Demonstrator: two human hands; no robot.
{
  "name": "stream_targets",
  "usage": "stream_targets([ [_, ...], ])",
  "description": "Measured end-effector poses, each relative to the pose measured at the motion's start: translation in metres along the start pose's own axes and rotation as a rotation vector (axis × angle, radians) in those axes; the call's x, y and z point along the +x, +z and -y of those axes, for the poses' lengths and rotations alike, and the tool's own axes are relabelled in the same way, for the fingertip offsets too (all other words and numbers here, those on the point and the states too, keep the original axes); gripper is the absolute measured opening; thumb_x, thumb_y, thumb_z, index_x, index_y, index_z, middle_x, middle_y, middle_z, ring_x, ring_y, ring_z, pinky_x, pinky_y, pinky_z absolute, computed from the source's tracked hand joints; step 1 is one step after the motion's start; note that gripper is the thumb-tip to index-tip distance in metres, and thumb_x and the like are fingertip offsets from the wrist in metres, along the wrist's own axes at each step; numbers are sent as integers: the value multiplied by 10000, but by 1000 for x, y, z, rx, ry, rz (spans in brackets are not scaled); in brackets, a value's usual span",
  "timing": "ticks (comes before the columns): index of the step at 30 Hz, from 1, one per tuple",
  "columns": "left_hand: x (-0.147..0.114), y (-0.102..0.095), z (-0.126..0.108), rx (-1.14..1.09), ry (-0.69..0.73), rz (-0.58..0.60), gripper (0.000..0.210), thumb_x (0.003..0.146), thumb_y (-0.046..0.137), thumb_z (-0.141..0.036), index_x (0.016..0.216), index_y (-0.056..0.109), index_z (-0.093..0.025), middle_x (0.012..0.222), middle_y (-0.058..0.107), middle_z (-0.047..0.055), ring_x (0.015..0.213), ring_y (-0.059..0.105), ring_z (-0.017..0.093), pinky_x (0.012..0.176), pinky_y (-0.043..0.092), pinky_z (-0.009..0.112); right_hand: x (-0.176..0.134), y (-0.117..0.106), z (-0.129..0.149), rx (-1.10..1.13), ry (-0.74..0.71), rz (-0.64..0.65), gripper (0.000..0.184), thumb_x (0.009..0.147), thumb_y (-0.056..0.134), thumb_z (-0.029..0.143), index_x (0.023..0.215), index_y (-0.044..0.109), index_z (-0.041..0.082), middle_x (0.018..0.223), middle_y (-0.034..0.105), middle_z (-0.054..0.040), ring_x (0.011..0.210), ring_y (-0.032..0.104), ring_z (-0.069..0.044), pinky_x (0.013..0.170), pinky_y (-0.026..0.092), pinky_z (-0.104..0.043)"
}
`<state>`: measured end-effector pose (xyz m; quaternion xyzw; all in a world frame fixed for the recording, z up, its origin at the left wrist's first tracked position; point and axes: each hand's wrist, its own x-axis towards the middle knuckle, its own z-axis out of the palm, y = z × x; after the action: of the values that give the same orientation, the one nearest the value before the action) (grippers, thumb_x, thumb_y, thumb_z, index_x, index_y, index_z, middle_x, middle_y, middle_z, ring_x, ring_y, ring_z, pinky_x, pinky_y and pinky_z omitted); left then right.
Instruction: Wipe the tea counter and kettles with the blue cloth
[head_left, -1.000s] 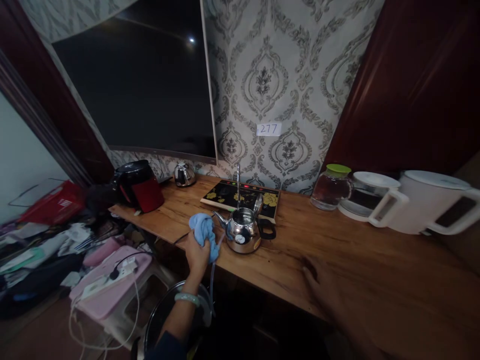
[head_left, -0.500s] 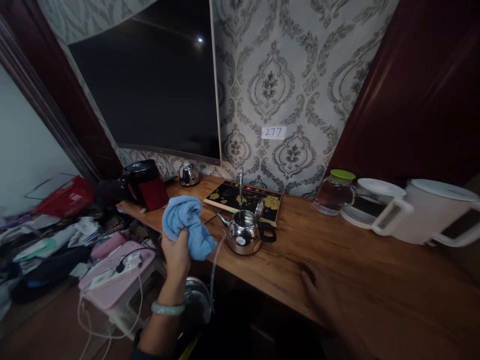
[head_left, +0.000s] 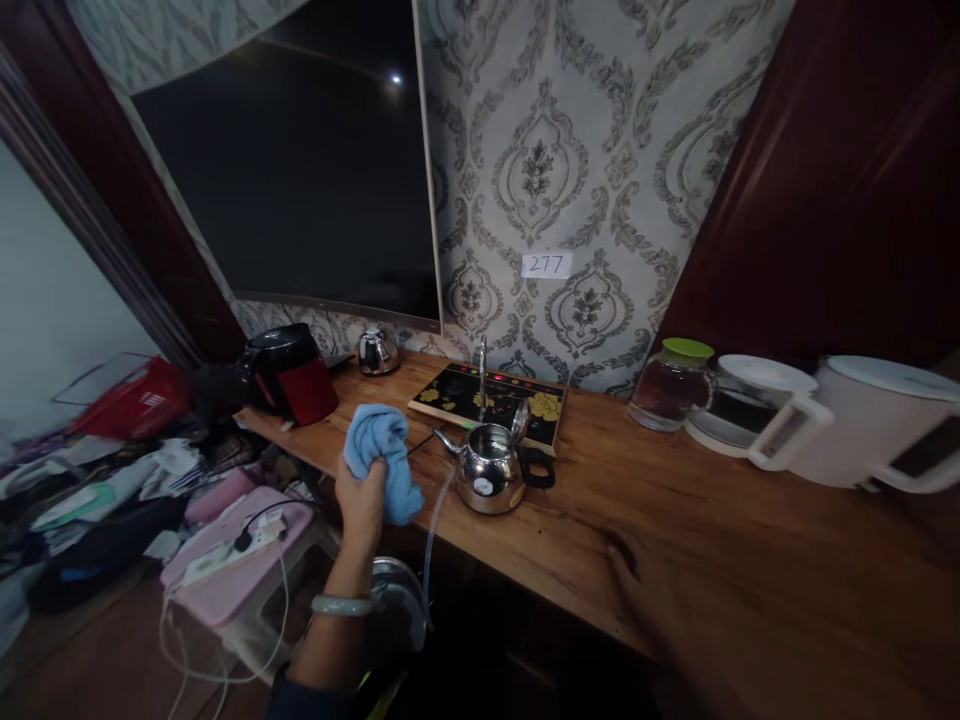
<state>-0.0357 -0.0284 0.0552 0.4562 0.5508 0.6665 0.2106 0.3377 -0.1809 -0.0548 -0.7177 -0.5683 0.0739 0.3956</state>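
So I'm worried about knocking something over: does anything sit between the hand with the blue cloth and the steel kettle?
Nothing visible does. The left hand grips the blue cloth just left of the steel kettle; only bare wooden counter and a thin clear tube hanging off the edge lie between them.

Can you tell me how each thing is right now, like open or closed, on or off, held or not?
Blue cloth: bunched up, held in the left hand.
Steel kettle: lid flipped open, standing on the wooden counter.
Tea stove: red lights glowing.
Glass jar: green lid on.
TV screen: dark.
Right hand: flat on the counter, holding nothing.
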Motion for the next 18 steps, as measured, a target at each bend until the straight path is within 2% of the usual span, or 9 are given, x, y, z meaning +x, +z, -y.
stream_targets([
  [5,15,11,29,102,30,-24,401,694,635,-366,1050,610,-182,988,644,48,949,616,227,927,491,422,0,-1,1,-17,6,4,408,872,406,389,1067,705,191,1154,699,-104,1114,610,-275,1010,457,-471],
  [8,14,24,51,289,39,47,389,683,640,-364,1008,618,-151,1018,618,94,1009,595,277,963,469,473,1,-2,3,-29,12,6,419,867,398,391,1069,703,187,1149,702,-105,1112,612,-278,995,467,-470],
  [11,2,32,63,475,52,114,534,687,652,-369,1160,585,-131,1176,576,157,1142,544,329,1024,421,519,2,-4,5,-42,10,6,412,862,388,384,1047,709,204,1124,713,-94,1095,624,-268,990,471,-450],
  [15,-17,29,51,600,252,83,674,809,570,-425,1396,434,-123,1405,449,202,1298,430,350,1071,370,528,1,-5,5,-35,12,17,409,863,391,382,1047,710,204,1127,714,-88,1092,627,-260,995,469,-440],
  [18,-17,26,33,685,435,169,589,856,529,-399,1393,470,-164,1460,428,166,1324,400,342,1095,335,514,1,-6,6,-39,22,21,413,870,400,390,1064,707,194,1142,708,-95,1101,622,-264,999,467,-447],
])
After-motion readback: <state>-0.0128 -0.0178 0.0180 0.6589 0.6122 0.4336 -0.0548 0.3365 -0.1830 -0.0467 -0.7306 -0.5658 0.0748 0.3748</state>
